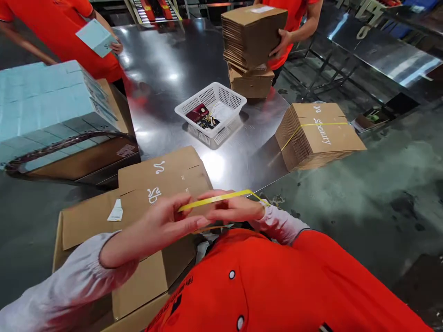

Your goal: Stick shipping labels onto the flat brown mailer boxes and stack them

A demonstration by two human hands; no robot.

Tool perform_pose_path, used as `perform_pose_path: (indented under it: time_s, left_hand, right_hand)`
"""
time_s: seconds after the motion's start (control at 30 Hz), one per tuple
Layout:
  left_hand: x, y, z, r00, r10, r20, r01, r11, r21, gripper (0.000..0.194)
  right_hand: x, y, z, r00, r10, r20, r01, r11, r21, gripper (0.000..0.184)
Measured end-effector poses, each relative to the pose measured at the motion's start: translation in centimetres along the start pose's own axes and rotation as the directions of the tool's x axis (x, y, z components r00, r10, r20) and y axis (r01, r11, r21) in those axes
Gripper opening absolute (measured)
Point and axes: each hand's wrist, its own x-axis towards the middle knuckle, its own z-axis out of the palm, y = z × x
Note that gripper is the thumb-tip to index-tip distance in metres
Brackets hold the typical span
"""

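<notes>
My left hand (171,214) is closed, pinching one end of a yellow packing strap (221,198) between its fingers. Close beside it, my right hand (235,208) has its fingers bent, and the strap runs across it in a loop that drops past the wrist. Part of the right fingers is hidden behind the strap. Both hands are just in front of my body, above a large open carton (83,226). Flattened brown cardboard boxes (173,175) with white printing lie on that carton, under and beyond my hands.
On the steel table (166,60) stands a white plastic basket (224,127) with small items inside. A strapped cardboard stack (321,133) sits at the table's right edge. One co-worker holds a cardboard stack (256,37); another holds a pale blue box (97,37) behind piled blue boxes (51,101).
</notes>
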Motion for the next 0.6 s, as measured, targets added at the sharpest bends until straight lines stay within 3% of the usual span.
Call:
perform_pose_path:
  time_s: [0.07, 0.1, 0.17, 0.2, 0.23, 0.3, 0.33, 0.37, 0.4, 0.43, 0.47, 0.5, 0.57, 0.6]
  left_hand:
    - [2.2, -0.1, -0.4, 0.998, -0.018, -0.064, 0.027, 0.990, 0.141, 0.047]
    - [3.4, -0.2, -0.4, 0.994, -0.008, -0.107, 0.033, 0.972, 0.235, 0.048]
    - [6.2, 0.0, 0.2, 0.984, 0.046, -0.174, 0.030, 0.912, 0.410, 0.045]
    - [7.6, 0.3, 0.7, 0.977, 0.095, -0.192, 0.005, 0.885, 0.465, 0.043]
    - [9.0, 1.0, 1.3, 0.969, 0.152, -0.193, -0.040, 0.871, 0.490, 0.041]
    - [11.8, 2.8, 2.6, 0.948, 0.276, -0.157, -0.186, 0.885, 0.427, 0.038]
    - [13.2, 4.0, 3.2, 0.931, 0.330, -0.155, -0.262, 0.902, 0.344, 0.038]
    - [14.5, 5.2, 3.6, 0.913, 0.370, -0.172, -0.326, 0.915, 0.238, 0.039]
    - [15.7, 6.4, 3.9, 0.900, 0.386, -0.202, -0.369, 0.922, 0.119, 0.040]
    - [17.0, 7.6, 4.0, 0.894, 0.376, -0.243, -0.387, 0.922, 0.003, 0.042]
    - [18.2, 8.5, 3.9, 0.897, 0.344, -0.277, -0.383, 0.918, -0.101, 0.043]
    - [19.4, 9.3, 3.8, 0.906, 0.301, -0.299, -0.364, 0.912, -0.186, 0.044]
    - [21.7, 10.2, 3.3, 0.927, 0.218, -0.303, -0.311, 0.901, -0.302, 0.048]
    - [22.8, 10.3, 3.1, 0.935, 0.179, -0.305, -0.283, 0.896, -0.341, 0.049]
  right_hand:
    - [-3.4, 1.0, -1.5, 0.990, 0.132, 0.039, -0.134, 0.990, 0.051, 0.043]
    - [-4.9, 1.1, -2.3, 0.990, 0.129, 0.062, -0.133, 0.989, 0.066, 0.038]
    - [-7.3, 0.8, -3.9, 1.000, 0.004, 0.011, -0.005, 0.987, 0.159, 0.027]
    - [-8.0, 0.6, -4.7, 0.992, -0.092, -0.088, 0.109, 0.969, 0.222, 0.025]
    - [-8.3, 0.4, -5.6, 0.955, -0.180, -0.234, 0.239, 0.937, 0.255, 0.025]
    - [-7.9, 0.7, -7.5, 0.816, -0.266, -0.514, 0.418, 0.885, 0.206, 0.049]
    - [-7.3, 1.1, -8.5, 0.768, -0.262, -0.585, 0.427, 0.890, 0.161, 0.069]
    - [-6.7, 1.7, -9.7, 0.769, -0.237, -0.593, 0.386, 0.912, 0.137, 0.086]
    - [-6.2, 2.4, -11.0, 0.817, -0.187, -0.546, 0.314, 0.938, 0.149, 0.093]
    - [-6.0, 3.1, -12.5, 0.888, -0.118, -0.444, 0.222, 0.956, 0.190, 0.089]
    - [-6.1, 3.9, -14.1, 0.952, -0.049, -0.304, 0.124, 0.965, 0.232, 0.076]
    - [-6.8, 4.5, -15.9, 0.985, 0.011, -0.174, 0.035, 0.966, 0.258, 0.060]
    - [-9.7, 5.4, -20.0, 0.991, 0.130, -0.040, -0.115, 0.959, 0.260, 0.044]
    - [-11.9, 5.6, -22.1, 0.978, 0.201, -0.052, -0.182, 0.951, 0.250, 0.044]
